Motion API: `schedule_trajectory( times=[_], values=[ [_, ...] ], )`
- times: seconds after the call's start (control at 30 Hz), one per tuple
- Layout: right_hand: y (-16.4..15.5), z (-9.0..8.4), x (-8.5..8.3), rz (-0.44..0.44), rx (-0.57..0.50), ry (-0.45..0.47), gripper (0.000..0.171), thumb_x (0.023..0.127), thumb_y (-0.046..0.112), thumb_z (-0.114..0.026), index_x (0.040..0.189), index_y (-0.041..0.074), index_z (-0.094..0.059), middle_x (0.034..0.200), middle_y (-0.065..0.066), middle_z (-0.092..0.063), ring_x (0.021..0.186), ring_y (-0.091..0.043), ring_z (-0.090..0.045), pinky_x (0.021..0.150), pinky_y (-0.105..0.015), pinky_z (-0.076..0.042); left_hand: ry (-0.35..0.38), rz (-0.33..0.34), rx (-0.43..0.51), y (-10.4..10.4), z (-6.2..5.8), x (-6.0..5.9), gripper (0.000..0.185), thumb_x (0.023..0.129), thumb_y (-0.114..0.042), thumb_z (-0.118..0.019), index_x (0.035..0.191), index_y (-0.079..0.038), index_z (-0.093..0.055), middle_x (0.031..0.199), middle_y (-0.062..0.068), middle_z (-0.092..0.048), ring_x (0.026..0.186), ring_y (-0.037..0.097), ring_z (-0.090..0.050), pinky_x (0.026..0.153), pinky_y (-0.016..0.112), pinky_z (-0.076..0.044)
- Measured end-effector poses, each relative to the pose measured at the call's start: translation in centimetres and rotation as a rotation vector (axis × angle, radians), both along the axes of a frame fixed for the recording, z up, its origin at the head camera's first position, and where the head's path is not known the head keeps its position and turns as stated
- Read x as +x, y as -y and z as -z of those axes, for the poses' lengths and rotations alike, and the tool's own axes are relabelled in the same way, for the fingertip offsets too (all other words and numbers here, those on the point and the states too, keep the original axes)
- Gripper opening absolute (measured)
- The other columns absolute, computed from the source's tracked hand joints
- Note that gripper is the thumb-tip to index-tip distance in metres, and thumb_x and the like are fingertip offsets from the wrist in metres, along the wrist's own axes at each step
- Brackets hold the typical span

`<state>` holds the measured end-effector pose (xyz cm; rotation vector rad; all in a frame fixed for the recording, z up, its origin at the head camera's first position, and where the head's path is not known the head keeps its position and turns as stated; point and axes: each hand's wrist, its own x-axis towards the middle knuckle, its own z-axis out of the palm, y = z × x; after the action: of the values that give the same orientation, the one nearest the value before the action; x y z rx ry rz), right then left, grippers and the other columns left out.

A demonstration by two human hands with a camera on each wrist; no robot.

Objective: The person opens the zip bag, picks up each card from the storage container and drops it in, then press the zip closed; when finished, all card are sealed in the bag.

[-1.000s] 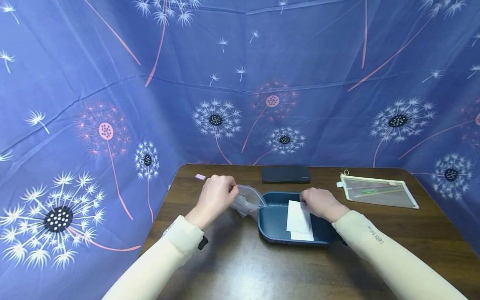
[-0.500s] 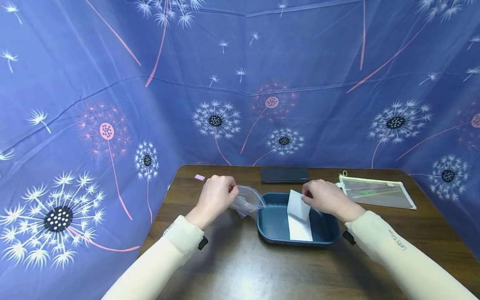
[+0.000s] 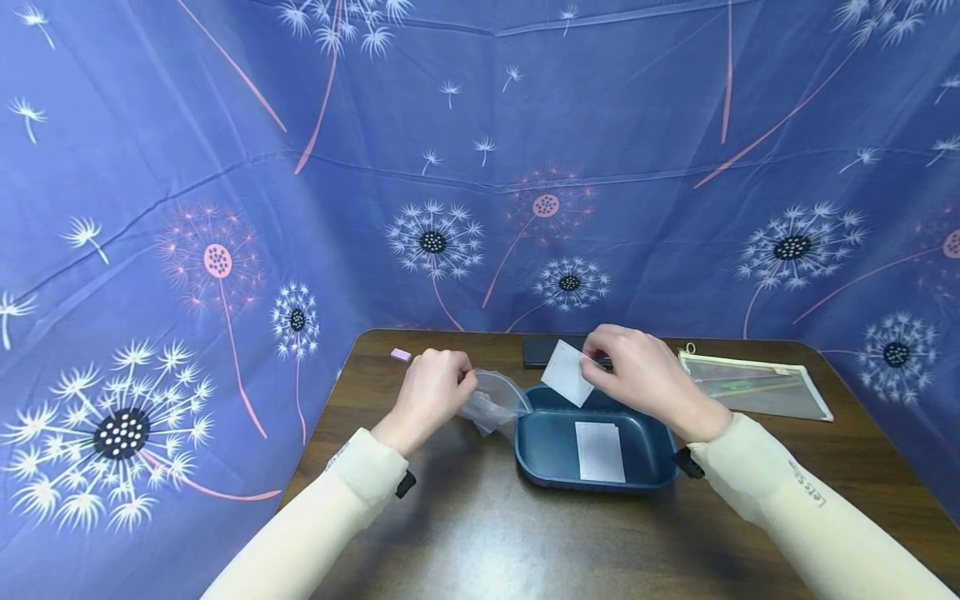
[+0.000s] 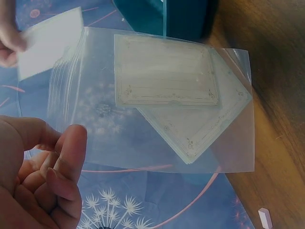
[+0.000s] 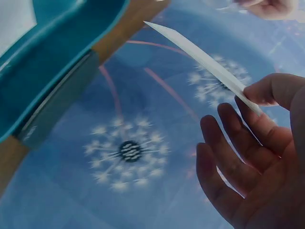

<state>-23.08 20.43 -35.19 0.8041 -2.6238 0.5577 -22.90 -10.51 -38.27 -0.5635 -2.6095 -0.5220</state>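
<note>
A wooden table bears a dark blue tray. Beside it, a clear plastic bag containing bordered cards is clamped by the left hand. The right hand pinches a white card near the tray's far edge; white sheets lie inside.

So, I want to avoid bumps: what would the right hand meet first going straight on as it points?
Likely the blue backdrop; depth is unclear, so its white card might brush the black case first.
</note>
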Motion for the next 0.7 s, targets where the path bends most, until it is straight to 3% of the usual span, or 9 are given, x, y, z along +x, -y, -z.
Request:
schedule_trajectory(
  times=[0.2, 0.37, 0.7],
  values=[
    [1.8, -1.6, 1.0, -0.08, -0.096, -0.109, 0.011, 0.093, 0.014, -0.066, 0.084, 0.022, -0.067, 0.084, 0.011, -0.059, 0.068, -0.01, -0.05, 0.063, -0.035, -0.045, 0.014, 0.004, 0.001, -0.1, 0.0, -0.1, 0.018, 0.085, -0.006, -0.069, 0.073, -0.016, -0.076, 0.058, -0.01, -0.06, 0.052, 0.008, -0.052, 0.053, 0.032, -0.047],
    [3.3, -2.0, 1.3, -0.136, -0.155, -0.134, 0.009, 0.095, 0.017, -0.067, 0.088, 0.021, -0.068, 0.088, 0.012, -0.062, 0.073, -0.009, -0.054, 0.066, -0.034, -0.047, 0.019, 0.001, 0.003, -0.1, 0.0, -0.1, 0.018, 0.086, -0.006, -0.069, 0.072, -0.016, -0.075, 0.057, -0.011, -0.059, 0.05, 0.008, -0.051, 0.052, 0.031, -0.045],
    [5.3, 0.2, 0.7, -0.191, -0.135, -0.074, 0.006, 0.096, 0.016, -0.069, 0.091, 0.019, -0.068, 0.094, 0.008, -0.062, 0.079, -0.012, -0.058, 0.071, -0.034, -0.052, 0.015, 0.001, 0.006, -0.3, 0.1, -0.1, 0.018, 0.085, -0.007, -0.069, 0.071, -0.016, -0.074, 0.056, -0.011, -0.057, 0.05, 0.009, -0.05, 0.051, 0.031, -0.044]
  ],
)
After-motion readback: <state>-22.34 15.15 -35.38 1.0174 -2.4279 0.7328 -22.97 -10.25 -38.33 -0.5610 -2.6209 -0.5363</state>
